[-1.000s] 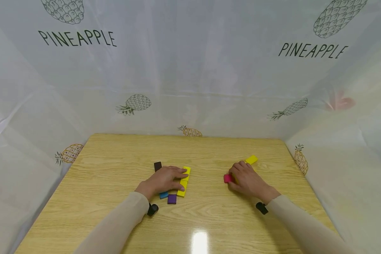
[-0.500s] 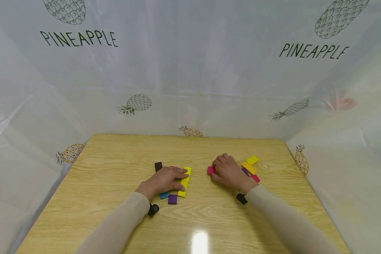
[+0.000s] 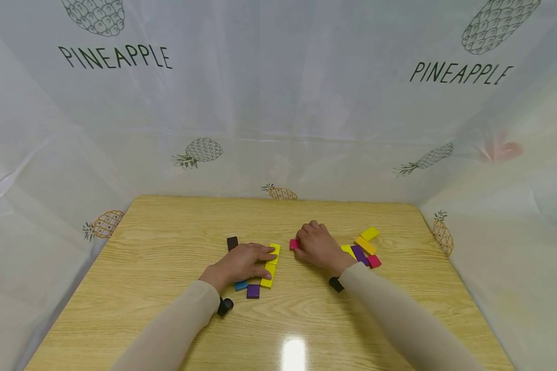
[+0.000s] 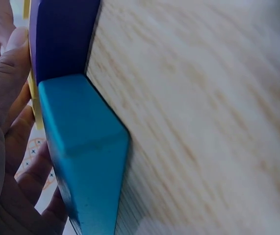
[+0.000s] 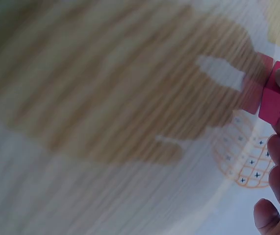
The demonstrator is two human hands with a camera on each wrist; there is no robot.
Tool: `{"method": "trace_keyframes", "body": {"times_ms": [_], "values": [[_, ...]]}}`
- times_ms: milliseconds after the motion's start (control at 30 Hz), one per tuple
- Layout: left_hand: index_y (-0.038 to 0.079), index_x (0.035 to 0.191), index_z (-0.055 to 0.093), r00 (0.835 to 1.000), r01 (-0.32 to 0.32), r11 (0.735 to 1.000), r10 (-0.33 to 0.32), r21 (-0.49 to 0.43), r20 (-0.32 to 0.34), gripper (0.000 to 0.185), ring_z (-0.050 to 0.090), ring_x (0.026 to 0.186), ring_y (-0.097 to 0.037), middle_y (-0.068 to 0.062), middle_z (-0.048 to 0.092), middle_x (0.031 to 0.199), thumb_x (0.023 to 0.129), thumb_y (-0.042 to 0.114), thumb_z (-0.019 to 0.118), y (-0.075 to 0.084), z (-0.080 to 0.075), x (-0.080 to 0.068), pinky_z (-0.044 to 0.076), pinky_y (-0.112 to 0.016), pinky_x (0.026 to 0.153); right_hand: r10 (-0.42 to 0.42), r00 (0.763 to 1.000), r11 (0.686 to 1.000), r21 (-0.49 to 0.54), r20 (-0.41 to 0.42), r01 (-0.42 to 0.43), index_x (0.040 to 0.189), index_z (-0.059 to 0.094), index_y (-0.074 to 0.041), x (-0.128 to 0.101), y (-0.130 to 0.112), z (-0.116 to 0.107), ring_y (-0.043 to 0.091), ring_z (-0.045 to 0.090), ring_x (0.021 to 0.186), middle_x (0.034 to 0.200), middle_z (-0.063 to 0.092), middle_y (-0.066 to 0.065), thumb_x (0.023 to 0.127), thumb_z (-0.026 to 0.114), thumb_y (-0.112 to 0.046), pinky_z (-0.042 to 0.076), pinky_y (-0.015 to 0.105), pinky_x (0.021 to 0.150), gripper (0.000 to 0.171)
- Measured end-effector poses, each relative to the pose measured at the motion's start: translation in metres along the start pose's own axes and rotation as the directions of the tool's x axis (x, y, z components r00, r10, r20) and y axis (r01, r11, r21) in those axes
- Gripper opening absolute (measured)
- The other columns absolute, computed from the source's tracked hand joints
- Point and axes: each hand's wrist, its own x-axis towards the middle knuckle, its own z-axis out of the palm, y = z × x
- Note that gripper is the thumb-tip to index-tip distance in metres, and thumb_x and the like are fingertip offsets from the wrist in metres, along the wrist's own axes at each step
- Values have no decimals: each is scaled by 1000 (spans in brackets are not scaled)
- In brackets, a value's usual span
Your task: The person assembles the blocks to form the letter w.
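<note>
My left hand (image 3: 239,262) lies over a cluster of small flat blocks, its spread fingers resting on two yellow blocks (image 3: 267,276) set end to end. Around it show a dark block (image 3: 232,243), a blue block (image 3: 241,285) and a purple block (image 3: 253,292); whatever lies under the palm is hidden. In the left wrist view, the blue block (image 4: 88,115) meets the purple block (image 4: 63,39) close to the thumb. Right of the yellow pair, my right hand (image 3: 319,248) pinches a pink block (image 3: 294,245). The right wrist view shows this pink block (image 5: 272,105) between thumb and fingertips.
A loose group lies at the right: a yellow block (image 3: 370,233), an orange block (image 3: 365,245), a purple block (image 3: 360,255), another pink block (image 3: 374,262) and a partly covered yellow one. The wooden table (image 3: 190,216) is bordered by a pineapple-printed sheet (image 3: 278,103).
My right hand has carried the pink block leftward from the loose group toward the yellow pair, uncovering the blocks there. My left hand has stayed in place.
</note>
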Motion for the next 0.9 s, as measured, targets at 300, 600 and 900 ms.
{"method": "trace_keyframes", "body": {"times_ms": [300,600,900], "values": [[22,151,62,1000,5,1000,-5,2,-5,58,41,154,-27,6,49,163,98,43,74,-1,2,1,34,-50,127,7,1000,999,34,25,-8,106,72,-8,13,-8,3,26,53,99,107,68,7,100,71,-39,48,43,89,31],[21,151,62,1000,2,1000,-2,-9,-2,57,41,154,-27,3,49,163,99,42,73,-1,1,1,34,-51,127,-4,1000,999,41,14,4,105,71,-8,19,-12,6,26,52,97,104,67,7,102,69,-39,48,43,87,31],[22,151,62,1000,-4,1000,4,-3,-2,56,41,154,-27,5,49,163,100,43,72,-1,0,1,34,-49,127,-21,1000,999,25,20,21,108,71,-8,22,-12,9,26,52,98,106,67,7,103,68,-40,47,41,86,33]]}}
